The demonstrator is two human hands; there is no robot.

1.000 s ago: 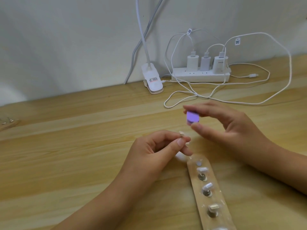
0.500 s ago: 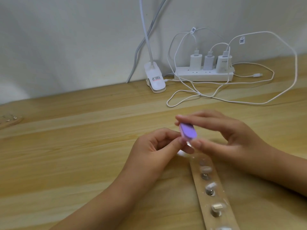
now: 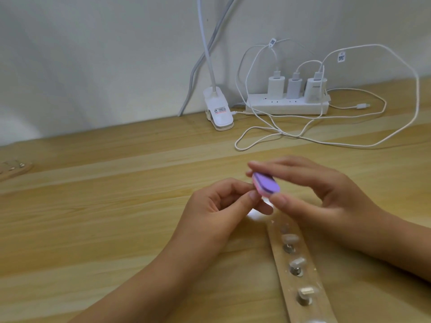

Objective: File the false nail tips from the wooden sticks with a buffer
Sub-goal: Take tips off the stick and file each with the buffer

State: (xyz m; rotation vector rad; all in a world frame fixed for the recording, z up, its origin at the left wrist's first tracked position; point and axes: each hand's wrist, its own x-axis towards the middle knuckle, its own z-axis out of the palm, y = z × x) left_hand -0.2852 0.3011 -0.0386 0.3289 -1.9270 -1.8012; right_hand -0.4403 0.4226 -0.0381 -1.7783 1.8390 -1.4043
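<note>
bench [image 3: 105, 206]: a pale wooden top with long grain is running left to right and meeting a white wall at the back
near right: a wooden stick [image 3: 300, 282] is lying flat, angling off the lower edge and carrying a row of false nail tips [image 3: 290, 238] on small metal pegs
left edge: a second stick [image 3: 14, 169] is poking in, mostly cut off
back middle: a white lamp clip [image 3: 219, 110] is sitting near the wall, its neck rising out of view
back right: a white power strip [image 3: 286, 104] is lying along the wall, holding three white chargers [image 3: 276, 86]
cables [image 3: 256, 131]: thin white ones are looping across the wood in front of the strip, one loose plug end [image 3: 361, 106] lying to its right
</note>
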